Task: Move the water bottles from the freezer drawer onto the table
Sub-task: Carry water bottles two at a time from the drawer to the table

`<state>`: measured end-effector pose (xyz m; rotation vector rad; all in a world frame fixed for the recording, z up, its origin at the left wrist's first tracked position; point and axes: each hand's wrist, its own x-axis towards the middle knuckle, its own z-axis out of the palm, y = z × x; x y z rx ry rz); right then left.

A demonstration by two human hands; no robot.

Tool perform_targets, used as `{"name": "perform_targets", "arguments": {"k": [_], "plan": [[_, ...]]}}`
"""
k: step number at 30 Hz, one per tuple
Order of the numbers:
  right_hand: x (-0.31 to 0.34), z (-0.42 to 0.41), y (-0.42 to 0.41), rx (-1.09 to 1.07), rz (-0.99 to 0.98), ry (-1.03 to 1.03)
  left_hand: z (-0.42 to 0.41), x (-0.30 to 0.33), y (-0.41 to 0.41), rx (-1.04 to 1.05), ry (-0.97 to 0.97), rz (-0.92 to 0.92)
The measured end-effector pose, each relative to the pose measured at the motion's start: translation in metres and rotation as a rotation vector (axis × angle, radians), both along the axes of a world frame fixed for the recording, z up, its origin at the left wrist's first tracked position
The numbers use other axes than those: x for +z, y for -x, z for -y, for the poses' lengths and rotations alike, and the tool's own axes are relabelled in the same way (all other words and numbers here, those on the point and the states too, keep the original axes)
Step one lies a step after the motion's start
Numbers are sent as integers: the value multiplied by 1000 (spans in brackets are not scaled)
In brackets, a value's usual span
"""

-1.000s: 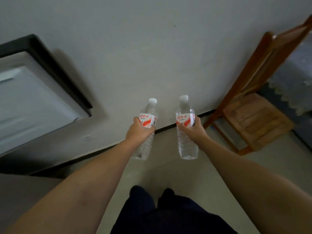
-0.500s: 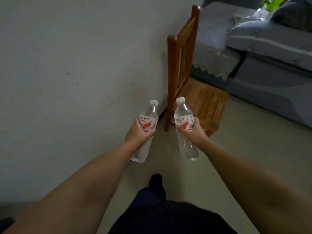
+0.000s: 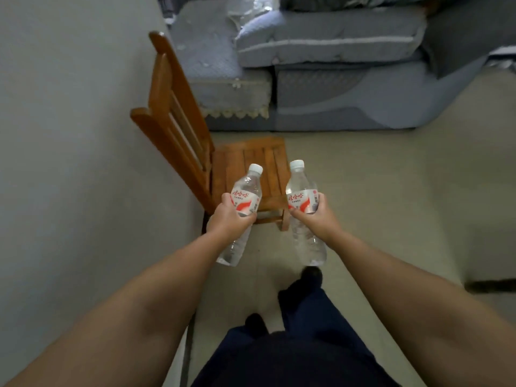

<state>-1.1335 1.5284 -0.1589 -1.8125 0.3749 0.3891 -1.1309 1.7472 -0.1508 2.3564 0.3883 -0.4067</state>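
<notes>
Two clear plastic water bottles, white-capped, red-and-white labels: left bottle, right bottle. Light, likely slick. Fingers of left hand and right hand wrap each at its label.

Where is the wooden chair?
In the head view the wooden chair stands left of centre against the wall, just beyond the two water bottles, with the grey sofa behind it.
</notes>
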Motion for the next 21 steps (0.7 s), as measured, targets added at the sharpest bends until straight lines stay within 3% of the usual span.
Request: {"name": "perform_targets", "arguments": {"k": [21], "plan": [[-2,335,-156,-622,-2,50,360,4,-269,-467,-65,53]]}}
